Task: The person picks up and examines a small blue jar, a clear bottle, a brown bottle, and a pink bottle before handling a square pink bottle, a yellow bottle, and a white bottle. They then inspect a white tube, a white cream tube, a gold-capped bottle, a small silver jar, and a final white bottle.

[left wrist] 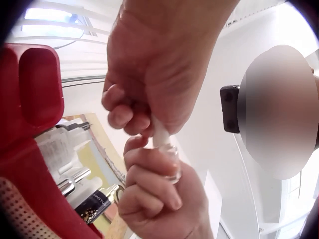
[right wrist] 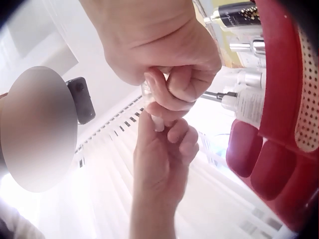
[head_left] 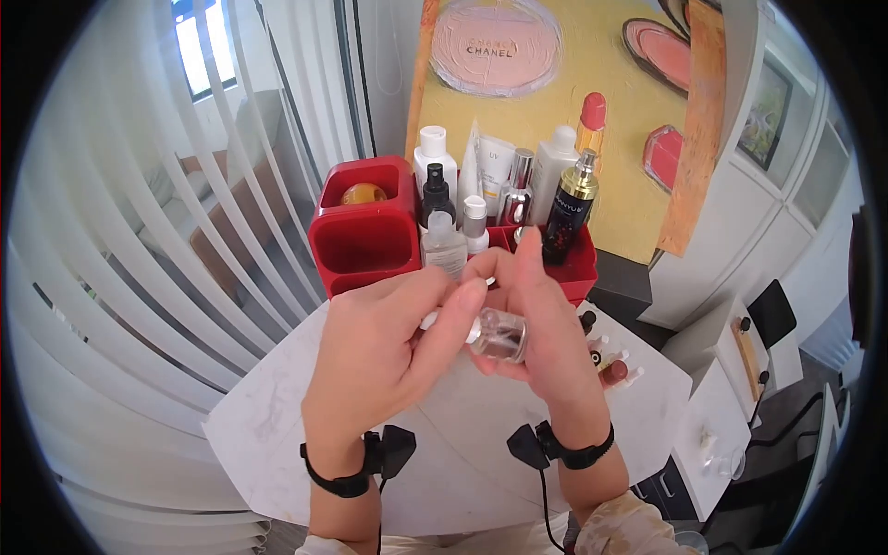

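Between the two hands, above the table, is a small clear bottle (head_left: 502,336) with a tapered white cap (left wrist: 160,135), of the shape of a nail polish bottle. The left hand (head_left: 384,351) pinches the cap between thumb and curled fingers. Around the bottle's body curl the fingers of the right hand (head_left: 558,347), its thumb pointing up in the head view. Seen from the left wrist, the bottle (left wrist: 174,169) is partly hidden behind the right fingers (left wrist: 152,181). Clear liquid seems to show inside it.
Behind the hands stands a red organizer (head_left: 365,208) with several bottles and tubes, among them a black spray bottle (head_left: 569,205) with a gold top. Several small bottles (head_left: 612,373) sit on the white table (head_left: 444,462) at the right. Vertical blinds (head_left: 139,277) hang at left.
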{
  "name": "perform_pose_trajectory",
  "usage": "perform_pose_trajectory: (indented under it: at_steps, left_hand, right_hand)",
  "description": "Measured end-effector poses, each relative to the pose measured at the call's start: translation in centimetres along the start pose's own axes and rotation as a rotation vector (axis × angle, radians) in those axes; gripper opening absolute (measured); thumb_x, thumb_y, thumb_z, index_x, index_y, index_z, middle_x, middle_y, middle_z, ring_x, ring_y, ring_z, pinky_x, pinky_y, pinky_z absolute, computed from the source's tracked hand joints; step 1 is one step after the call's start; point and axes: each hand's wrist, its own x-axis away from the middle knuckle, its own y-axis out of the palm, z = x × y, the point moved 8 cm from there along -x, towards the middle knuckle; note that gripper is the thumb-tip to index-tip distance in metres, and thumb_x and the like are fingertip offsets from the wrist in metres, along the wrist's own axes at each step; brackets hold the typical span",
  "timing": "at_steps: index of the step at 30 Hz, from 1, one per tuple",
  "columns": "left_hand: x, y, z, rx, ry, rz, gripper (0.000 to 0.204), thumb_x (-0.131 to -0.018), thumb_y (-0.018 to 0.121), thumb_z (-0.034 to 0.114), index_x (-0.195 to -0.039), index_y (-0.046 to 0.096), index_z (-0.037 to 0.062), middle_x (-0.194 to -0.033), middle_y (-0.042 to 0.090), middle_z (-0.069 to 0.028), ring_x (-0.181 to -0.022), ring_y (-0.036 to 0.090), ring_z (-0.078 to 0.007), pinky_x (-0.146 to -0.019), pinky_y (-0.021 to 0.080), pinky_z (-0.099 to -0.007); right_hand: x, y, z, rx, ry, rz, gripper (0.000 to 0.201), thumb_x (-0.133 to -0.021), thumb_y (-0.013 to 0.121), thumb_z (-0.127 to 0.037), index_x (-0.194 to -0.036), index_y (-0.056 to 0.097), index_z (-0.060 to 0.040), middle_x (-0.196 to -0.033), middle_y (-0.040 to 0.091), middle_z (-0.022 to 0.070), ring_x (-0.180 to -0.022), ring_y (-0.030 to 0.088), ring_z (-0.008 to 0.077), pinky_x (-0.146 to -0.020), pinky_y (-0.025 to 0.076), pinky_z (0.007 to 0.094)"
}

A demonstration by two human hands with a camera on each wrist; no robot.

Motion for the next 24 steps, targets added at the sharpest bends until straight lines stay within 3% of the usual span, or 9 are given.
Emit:
perform_pose_trajectory:
  at_steps: [2, 4, 10, 16, 24]
  left_hand:
    - [-0.2, 0.1, 0.1, -0.026, 0.075, 0.085, 0.02, -0.094, 0.068, 0.011, -0.076, 0.064, 0.0013, -0.06, 0.058, -0.0093, -0.049, 0.053, -0.025, -0.049, 0.04, -0.0314]
    - [-0.2, 0.0, 0.4, -0.054, 0.092, 0.082, 0.024, -0.094, 0.066, 0.009, -0.071, 0.063, 0.001, -0.058, 0.057, -0.0089, -0.047, 0.051, -0.0251, -0.047, 0.038, -0.0321]
    - [-0.1, -0.1, 1.1, -0.034, 0.094, 0.118, 0.031, -0.094, 0.062, 0.007, -0.065, 0.058, 0.0007, -0.053, 0.051, -0.0076, -0.044, 0.047, -0.0231, -0.045, 0.035, -0.0332]
    - [0.0, -0.2, 1.1, -0.012, 0.053, 0.141, 0.034, -0.095, 0.062, 0.006, -0.062, 0.055, 0.0004, -0.051, 0.047, -0.0063, -0.042, 0.042, -0.0211, -0.044, 0.033, -0.0322]
    - [0.2, -0.3, 0.9, 0.065, -0.031, 0.175, 0.032, -0.096, 0.062, 0.007, -0.065, 0.062, -0.0007, -0.051, 0.048, -0.007, -0.041, 0.04, -0.018, -0.044, 0.033, -0.0307]
  right_hand:
    - [0.1, 0.4, 0.4, -0.047, 0.045, -0.041, 0.057, -0.11, 0.029, -0.059, -0.101, 0.058, -0.0102, -0.07, 0.056, -0.002, -0.052, 0.048, 0.0044, -0.043, 0.031, 0.02]
    - [0.3, 0.9, 0.2, -0.093, 0.028, -0.127, 0.052, -0.11, 0.033, -0.055, -0.102, 0.058, -0.0105, -0.07, 0.054, -0.0033, -0.052, 0.047, 0.0039, -0.043, 0.031, 0.0205]
    - [0.5, 0.9, -0.5, -0.072, -0.034, -0.083, 0.03, -0.111, 0.045, -0.034, -0.105, 0.058, -0.0083, -0.078, 0.051, -0.0046, -0.06, 0.046, 0.0019, -0.048, 0.034, 0.0203]
    - [0.8, 0.5, -1.6, 0.076, -0.172, -0.044, 0.028, -0.112, 0.042, -0.028, -0.105, 0.056, -0.0042, -0.081, 0.054, -0.0004, -0.062, 0.048, 0.0037, -0.051, 0.037, 0.0233]
    - [2.4, 0.7, -4.2, 0.556, -0.66, 0.097, 0.016, -0.107, 0.049, -0.015, -0.111, 0.057, -0.0019, -0.084, 0.064, 0.0056, -0.063, 0.057, 0.0092, -0.057, 0.043, 0.0259]
